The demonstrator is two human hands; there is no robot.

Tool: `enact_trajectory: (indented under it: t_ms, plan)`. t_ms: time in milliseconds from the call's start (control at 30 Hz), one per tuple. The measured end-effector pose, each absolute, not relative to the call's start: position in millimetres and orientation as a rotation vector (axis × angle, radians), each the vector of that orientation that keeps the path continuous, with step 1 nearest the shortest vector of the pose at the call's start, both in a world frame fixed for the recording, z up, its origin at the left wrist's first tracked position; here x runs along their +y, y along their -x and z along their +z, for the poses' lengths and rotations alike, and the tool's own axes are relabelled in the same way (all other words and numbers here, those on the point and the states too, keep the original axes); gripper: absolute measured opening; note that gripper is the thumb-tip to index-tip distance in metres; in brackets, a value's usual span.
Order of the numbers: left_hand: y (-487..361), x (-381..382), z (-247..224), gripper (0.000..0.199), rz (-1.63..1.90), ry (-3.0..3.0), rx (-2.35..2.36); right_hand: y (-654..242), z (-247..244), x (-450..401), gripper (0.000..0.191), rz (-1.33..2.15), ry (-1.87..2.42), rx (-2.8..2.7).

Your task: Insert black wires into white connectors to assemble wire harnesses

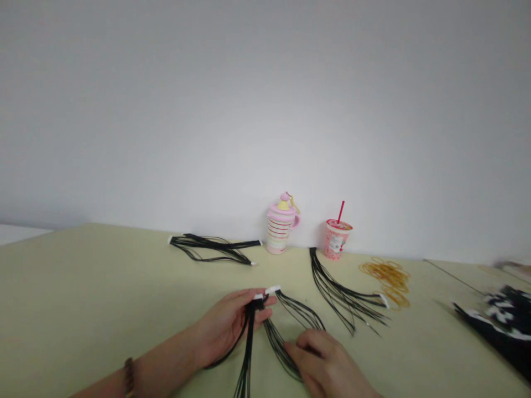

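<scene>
My left hand (226,326) is shut on a black wire harness (250,331), gripping it close to its white connector (259,297). A second white connector (272,289) sits just beyond, with loose black strands (301,312) fanning from it. My right hand (326,362) lies over more black strands (280,345) and its fingers seem to pinch them. Two more harnesses rest on the table: one (213,249) at the back, another (344,293) to the right of my hands.
A pale green table (103,276) meets a white wall. At the back stand a pink-and-white striped tumbler (279,232) and a pink cup with a red straw (337,239). Yellow rubber bands (388,279) lie right, beyond them a blurred black-and-white patterned object (501,326).
</scene>
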State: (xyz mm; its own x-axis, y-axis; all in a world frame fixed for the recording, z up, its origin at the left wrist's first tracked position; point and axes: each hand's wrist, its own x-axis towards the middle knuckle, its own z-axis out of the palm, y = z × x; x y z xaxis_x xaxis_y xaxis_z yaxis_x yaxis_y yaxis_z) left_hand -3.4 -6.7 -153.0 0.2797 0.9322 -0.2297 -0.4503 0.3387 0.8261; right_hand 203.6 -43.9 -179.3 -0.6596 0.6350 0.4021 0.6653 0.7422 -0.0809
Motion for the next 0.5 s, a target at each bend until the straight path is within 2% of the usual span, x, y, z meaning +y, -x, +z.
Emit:
enact_trajectory:
  t_ms: [133, 267, 400, 500]
  plan:
    - [1.1, -6.1, -155.8, 0.023, 1.111, -0.721, 0.698, -206.6, -179.8, -44.4, 0.034, -0.064, 0.968, -2.483]
    - [-0.9, -1.1, -161.6, 0.015, 1.258, -0.720, 0.619, -201.5, -170.2, -44.7, 0.027, 0.060, 0.909, -2.291]
    - [-1.5, 2.5, -163.4, 0.015, 1.289, -0.709, 0.625, -174.2, -160.6, -32.9, 0.019, 0.405, 1.061, -2.179]
    - [-1.2, 3.0, -163.5, 0.017, 1.283, -0.707, 0.659, -149.1, -164.5, -15.5, 0.031, 0.702, 1.140, -2.076]
